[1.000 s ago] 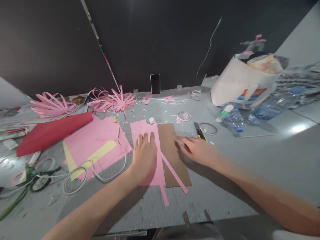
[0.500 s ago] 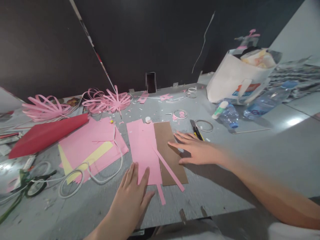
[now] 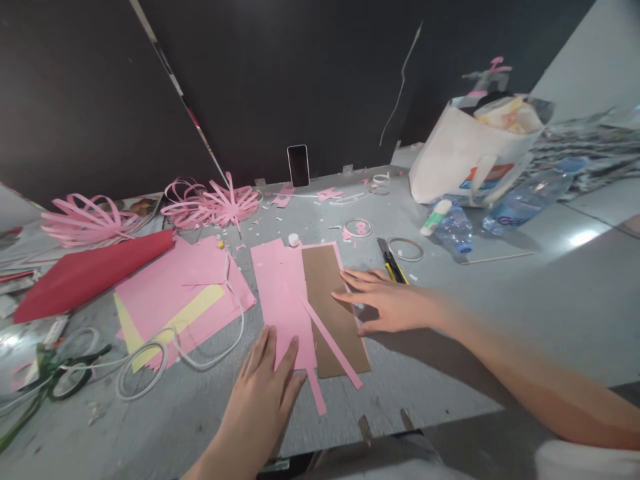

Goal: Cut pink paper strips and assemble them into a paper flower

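My left hand [image 3: 265,387] lies open, its fingertips on the lower left part of a pink paper sheet [image 3: 277,287]. A brown cardboard rectangle [image 3: 325,287] lies over the right side, with pink showing along its top and right edges. Spread fingers of my right hand [image 3: 377,303] rest at the cardboard's right edge. Across the cardboard slants a narrow pink paper strip [image 3: 335,347], and another strip end [image 3: 317,393] sticks out below the sheet. A black and yellow utility knife [image 3: 393,261] lies just beyond my right hand. A white cap [image 3: 293,239] sits at the sheet's top edge.
Left are pink sheets [image 3: 155,280], a red sheet [image 3: 95,273], scissors [image 3: 73,380], a white cord [image 3: 205,364] and looped pink strips [image 3: 233,207]. A phone [image 3: 299,165] leans at the back. Right stand a white bag [image 3: 445,153], bottles [image 3: 530,203] and a glue stick [image 3: 436,217].
The cardboard has slid slightly left over the pink paper, and a pink margin now shows along its right edge. My right hand has shifted slightly; my left hand stays on the sheet.
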`<state>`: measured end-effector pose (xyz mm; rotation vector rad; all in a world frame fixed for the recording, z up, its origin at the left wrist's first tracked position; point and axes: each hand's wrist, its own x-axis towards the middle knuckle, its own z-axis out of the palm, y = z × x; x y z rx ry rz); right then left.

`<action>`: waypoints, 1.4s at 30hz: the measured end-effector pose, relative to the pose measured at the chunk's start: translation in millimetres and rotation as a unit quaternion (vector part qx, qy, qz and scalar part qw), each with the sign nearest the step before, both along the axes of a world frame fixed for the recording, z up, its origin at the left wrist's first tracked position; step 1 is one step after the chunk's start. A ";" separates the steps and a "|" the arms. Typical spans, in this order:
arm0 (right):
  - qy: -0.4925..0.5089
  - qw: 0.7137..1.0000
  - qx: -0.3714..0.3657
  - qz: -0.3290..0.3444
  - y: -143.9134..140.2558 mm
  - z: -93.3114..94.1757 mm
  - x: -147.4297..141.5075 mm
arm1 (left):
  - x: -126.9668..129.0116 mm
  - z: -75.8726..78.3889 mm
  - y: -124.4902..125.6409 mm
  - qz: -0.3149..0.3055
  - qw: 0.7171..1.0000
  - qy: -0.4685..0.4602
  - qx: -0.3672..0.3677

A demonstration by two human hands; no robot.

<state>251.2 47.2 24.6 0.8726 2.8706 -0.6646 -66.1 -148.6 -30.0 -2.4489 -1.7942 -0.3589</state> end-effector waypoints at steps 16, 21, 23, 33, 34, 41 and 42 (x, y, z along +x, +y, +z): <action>0.024 1.000 0.001 -0.005 -4.3 -3.5 -1.6 | 2.0 6.1 2.0 0.005 1.000 0.008 -0.010; 0.022 1.000 0.005 -0.007 -0.6 -3.2 -2.3 | 5.3 8.5 0.4 -0.016 0.999 0.029 0.002; 0.023 1.000 0.010 -0.010 1.4 -1.1 -3.4 | 9.7 9.5 -3.8 -0.014 0.999 0.038 0.020; 0.029 0.999 0.024 -0.007 10.5 -5.9 -1.9 | 24.2 33.0 -6.5 -0.019 0.995 0.093 0.013; 0.029 0.999 0.025 -0.005 11.2 -7.7 -1.2 | 23.6 42.7 1.9 -0.024 0.995 0.098 -0.012; 0.052 0.998 0.037 -0.007 9.8 -11.3 0.2 | 45.1 79.5 97.3 -0.137 0.987 0.027 -0.078; 0.053 0.998 0.037 -0.008 9.4 -10.3 -0.3 | 50.6 73.7 111.4 -0.173 0.982 -0.004 -0.072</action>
